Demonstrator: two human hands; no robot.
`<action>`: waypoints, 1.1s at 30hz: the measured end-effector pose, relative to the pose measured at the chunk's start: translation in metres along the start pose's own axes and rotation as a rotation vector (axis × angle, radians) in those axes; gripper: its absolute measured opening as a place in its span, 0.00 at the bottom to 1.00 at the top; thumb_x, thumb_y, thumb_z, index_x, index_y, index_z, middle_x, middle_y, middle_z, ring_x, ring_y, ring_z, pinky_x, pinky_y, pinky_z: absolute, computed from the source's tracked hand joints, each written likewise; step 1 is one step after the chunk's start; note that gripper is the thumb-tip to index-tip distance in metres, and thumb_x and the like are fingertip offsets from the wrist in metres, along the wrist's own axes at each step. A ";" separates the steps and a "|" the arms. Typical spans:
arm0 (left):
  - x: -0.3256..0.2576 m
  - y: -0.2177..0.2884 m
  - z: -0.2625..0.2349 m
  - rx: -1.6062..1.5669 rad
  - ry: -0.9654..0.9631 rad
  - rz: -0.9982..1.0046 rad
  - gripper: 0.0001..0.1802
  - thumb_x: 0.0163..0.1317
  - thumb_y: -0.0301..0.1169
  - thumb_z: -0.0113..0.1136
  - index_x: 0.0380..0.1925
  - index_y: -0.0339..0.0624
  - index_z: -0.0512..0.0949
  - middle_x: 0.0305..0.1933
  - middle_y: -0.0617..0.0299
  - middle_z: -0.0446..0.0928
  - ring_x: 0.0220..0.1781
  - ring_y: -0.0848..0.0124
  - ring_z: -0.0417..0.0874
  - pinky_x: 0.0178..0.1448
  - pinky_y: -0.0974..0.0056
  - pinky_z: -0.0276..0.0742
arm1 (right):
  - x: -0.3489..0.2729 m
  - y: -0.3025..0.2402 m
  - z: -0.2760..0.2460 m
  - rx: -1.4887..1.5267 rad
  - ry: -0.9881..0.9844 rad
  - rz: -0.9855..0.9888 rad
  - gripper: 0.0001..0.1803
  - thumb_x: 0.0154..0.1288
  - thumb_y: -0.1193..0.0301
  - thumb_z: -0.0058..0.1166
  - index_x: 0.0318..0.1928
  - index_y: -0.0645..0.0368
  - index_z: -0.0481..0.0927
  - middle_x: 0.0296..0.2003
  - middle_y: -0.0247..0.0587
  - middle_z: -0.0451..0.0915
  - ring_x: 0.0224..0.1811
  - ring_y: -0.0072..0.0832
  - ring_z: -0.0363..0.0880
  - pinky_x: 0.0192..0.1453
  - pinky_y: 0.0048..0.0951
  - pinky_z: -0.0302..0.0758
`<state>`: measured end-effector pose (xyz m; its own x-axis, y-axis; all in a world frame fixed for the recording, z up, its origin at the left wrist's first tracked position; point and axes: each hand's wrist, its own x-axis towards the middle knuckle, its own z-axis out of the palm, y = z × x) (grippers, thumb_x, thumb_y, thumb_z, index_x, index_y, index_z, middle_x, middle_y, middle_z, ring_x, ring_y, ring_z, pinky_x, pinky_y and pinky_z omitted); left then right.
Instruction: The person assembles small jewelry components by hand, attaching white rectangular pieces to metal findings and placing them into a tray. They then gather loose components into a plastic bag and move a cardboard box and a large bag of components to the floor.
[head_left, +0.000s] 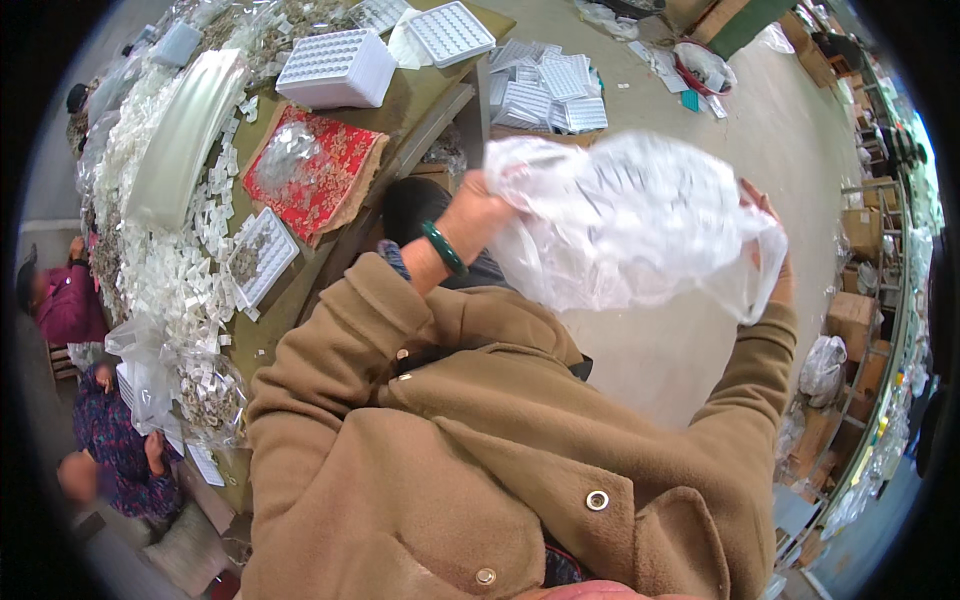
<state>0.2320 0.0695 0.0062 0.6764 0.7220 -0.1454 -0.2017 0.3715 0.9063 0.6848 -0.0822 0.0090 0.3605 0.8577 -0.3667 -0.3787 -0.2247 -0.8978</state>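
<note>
Bag, head view: the white plastic bag (630, 220) is in the upper right of the frame, held in the air between two hands; its dark print is blurred.
Left hand: the left hand (472, 222) has its fingers folded tightly, pinching the bag's left edge.
Right hand: the right hand (785, 268) is at the bag's right edge; the film partly hides the fingers, so I cannot tell if they pinch.
Step in hand: in my judgement, it is holding the bag stretched sideways.
Next move: it seems to call for a firm hold on both edges, because the film looks slack.
Bag film: thin, half-transparent, crumpled into soft folds.
Table, upper left: on the table (425, 92), stiff white trays (338, 72) with dimpled rows stand near a red cloth (345, 185) with a flower pattern; small, pale, angular pieces (195, 290) are heaped.
Sleeves: brown (345, 310), woolly.
</note>
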 end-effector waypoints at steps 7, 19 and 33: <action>0.010 -0.037 0.013 0.163 -0.145 0.005 0.13 0.62 0.23 0.62 0.46 0.37 0.82 0.48 0.64 0.82 0.51 0.77 0.77 0.58 0.68 0.74 | 0.042 0.093 0.130 -0.570 -0.616 0.477 0.39 0.70 0.57 0.53 0.75 0.50 0.51 0.67 0.47 0.66 0.62 0.29 0.70 0.62 0.33 0.69; 0.040 -0.016 -0.022 0.384 -0.070 0.248 0.17 0.59 0.25 0.62 0.50 0.44 0.82 0.54 0.59 0.79 0.58 0.69 0.77 0.62 0.64 0.72 | 0.114 0.085 0.131 -0.865 -0.173 -0.010 0.12 0.65 0.63 0.59 0.39 0.59 0.86 0.23 0.24 0.76 0.20 0.15 0.65 0.25 0.22 0.67; 0.045 -0.028 -0.058 1.261 0.068 0.109 0.32 0.53 0.33 0.65 0.61 0.42 0.71 0.74 0.33 0.50 0.71 0.42 0.61 0.71 0.53 0.63 | 0.234 -0.017 0.219 -1.326 0.164 -0.930 0.12 0.66 0.60 0.53 0.44 0.45 0.87 0.40 0.44 0.83 0.45 0.44 0.81 0.48 0.40 0.76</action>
<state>0.2271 0.1254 -0.0487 0.6537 0.7560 -0.0330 0.5844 -0.4766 0.6568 0.5885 0.2236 -0.0082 0.1476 0.8810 0.4496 0.9370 0.0211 -0.3488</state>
